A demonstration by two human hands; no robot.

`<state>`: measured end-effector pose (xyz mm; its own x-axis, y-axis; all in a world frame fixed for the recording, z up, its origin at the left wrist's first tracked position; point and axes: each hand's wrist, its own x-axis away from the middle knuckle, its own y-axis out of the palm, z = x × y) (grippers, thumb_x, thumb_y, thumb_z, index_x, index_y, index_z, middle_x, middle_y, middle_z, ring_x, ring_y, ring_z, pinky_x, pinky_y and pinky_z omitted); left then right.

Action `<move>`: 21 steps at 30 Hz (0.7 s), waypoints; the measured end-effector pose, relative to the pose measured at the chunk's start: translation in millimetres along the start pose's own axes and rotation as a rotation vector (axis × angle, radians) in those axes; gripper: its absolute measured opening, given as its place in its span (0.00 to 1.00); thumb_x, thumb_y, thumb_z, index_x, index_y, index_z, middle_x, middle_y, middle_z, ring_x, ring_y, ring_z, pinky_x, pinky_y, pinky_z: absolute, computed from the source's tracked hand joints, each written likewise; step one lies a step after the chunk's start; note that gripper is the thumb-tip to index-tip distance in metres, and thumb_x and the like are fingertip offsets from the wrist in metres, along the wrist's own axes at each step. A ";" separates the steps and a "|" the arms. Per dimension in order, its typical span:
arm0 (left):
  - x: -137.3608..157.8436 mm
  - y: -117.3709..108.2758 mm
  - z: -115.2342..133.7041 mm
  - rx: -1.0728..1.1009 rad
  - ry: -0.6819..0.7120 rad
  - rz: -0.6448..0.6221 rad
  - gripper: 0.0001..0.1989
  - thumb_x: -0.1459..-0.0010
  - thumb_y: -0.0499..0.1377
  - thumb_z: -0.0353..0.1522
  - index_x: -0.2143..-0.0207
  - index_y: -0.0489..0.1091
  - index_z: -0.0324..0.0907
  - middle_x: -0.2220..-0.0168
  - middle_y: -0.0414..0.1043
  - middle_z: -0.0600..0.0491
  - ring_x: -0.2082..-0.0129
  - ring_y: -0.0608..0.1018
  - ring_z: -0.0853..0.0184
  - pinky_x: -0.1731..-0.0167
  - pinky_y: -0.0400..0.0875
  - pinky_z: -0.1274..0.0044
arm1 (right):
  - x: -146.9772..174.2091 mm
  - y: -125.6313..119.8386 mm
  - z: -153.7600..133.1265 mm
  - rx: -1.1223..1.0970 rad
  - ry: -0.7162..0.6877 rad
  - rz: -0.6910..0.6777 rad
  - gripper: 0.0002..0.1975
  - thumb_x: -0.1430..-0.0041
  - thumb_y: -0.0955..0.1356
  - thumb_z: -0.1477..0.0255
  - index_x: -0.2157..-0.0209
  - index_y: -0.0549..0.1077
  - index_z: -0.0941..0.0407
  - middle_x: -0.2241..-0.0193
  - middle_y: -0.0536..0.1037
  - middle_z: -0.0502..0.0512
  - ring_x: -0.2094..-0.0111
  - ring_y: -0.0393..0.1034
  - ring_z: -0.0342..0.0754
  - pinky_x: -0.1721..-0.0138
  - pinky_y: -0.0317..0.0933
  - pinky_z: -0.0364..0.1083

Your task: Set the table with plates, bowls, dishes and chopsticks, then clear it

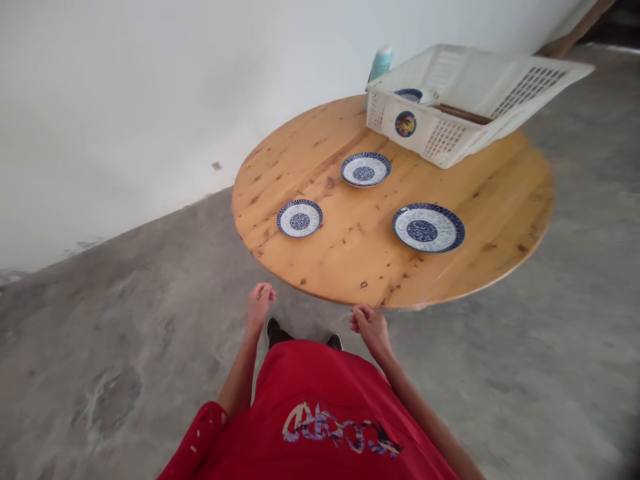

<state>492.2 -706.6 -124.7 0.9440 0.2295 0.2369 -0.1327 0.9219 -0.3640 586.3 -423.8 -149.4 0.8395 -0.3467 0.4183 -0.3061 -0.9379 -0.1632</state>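
My left hand [261, 300] hangs in the air just off the near left edge of the round wooden table [345, 253], its fingers curled in with nothing visible in them. Close to the table's front rim is my right hand [370, 325], also loosely closed and holding nothing I can see. Three blue-and-white patterned plates lie face up on the tabletop: a small plate [300, 219] at the left, another plate [366, 169] farther back in the middle, and a larger plate [429, 228] at the right. Neither hand touches a plate.
A white plastic basket [425, 141] stands at the back right of the table, with a blue-rimmed dish [409, 95] and something brown inside. Behind its left corner is a light-blue bottle [381, 63]. A white wall [150, 87] rises behind; the floor [125, 333] is grey concrete.
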 end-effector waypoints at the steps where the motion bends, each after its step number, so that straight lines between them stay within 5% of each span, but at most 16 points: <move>1: -2.6 -5.1 -3.1 -0.032 0.020 -0.026 0.13 0.44 0.53 0.42 0.67 0.69 0.42 0.72 0.75 0.52 0.73 0.76 0.68 0.67 0.72 0.75 | 1.3 4.5 0.4 -0.012 0.012 0.019 0.20 0.53 0.64 0.51 0.74 0.70 0.55 0.80 0.72 0.52 0.81 0.67 0.47 0.76 0.61 0.45; 6: -15.7 -68.5 -35.3 -0.288 0.064 -0.101 0.14 0.42 0.51 0.43 0.69 0.68 0.44 0.74 0.73 0.53 0.71 0.77 0.66 0.64 0.71 0.75 | 1.1 56.1 -10.8 -0.045 0.070 0.040 0.23 0.58 0.65 0.48 0.73 0.71 0.55 0.81 0.71 0.51 0.82 0.66 0.47 0.78 0.60 0.46; 14: -58.4 -202.4 -80.4 -0.329 -0.107 0.071 0.16 0.42 0.47 0.46 0.67 0.66 0.46 0.70 0.77 0.51 0.68 0.81 0.62 0.62 0.73 0.72 | -11.0 174.8 -55.9 -0.132 0.023 0.004 0.22 0.61 0.68 0.49 0.75 0.70 0.54 0.82 0.71 0.50 0.83 0.65 0.45 0.80 0.60 0.44; 18: -96.3 -240.6 -77.9 -0.361 -0.052 0.055 0.16 0.42 0.48 0.46 0.67 0.67 0.46 0.69 0.78 0.50 0.68 0.82 0.61 0.62 0.73 0.72 | -8.8 217.1 -72.6 -0.180 -0.018 0.093 0.22 0.57 0.69 0.49 0.75 0.71 0.55 0.81 0.72 0.51 0.83 0.65 0.44 0.80 0.60 0.44; 21: -129.8 -249.4 -70.0 -0.383 -0.014 0.007 0.18 0.42 0.48 0.47 0.66 0.69 0.45 0.69 0.78 0.49 0.67 0.82 0.61 0.63 0.74 0.71 | -8.4 229.8 -84.1 -0.216 -0.042 0.161 0.21 0.55 0.69 0.51 0.75 0.71 0.55 0.81 0.72 0.51 0.83 0.66 0.44 0.80 0.61 0.44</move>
<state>423.9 -988.2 -127.7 0.9391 0.2417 0.2442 -0.0141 0.7371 -0.6756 471.2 -637.2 -115.3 0.7891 -0.4947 0.3641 -0.5216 -0.8527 -0.0282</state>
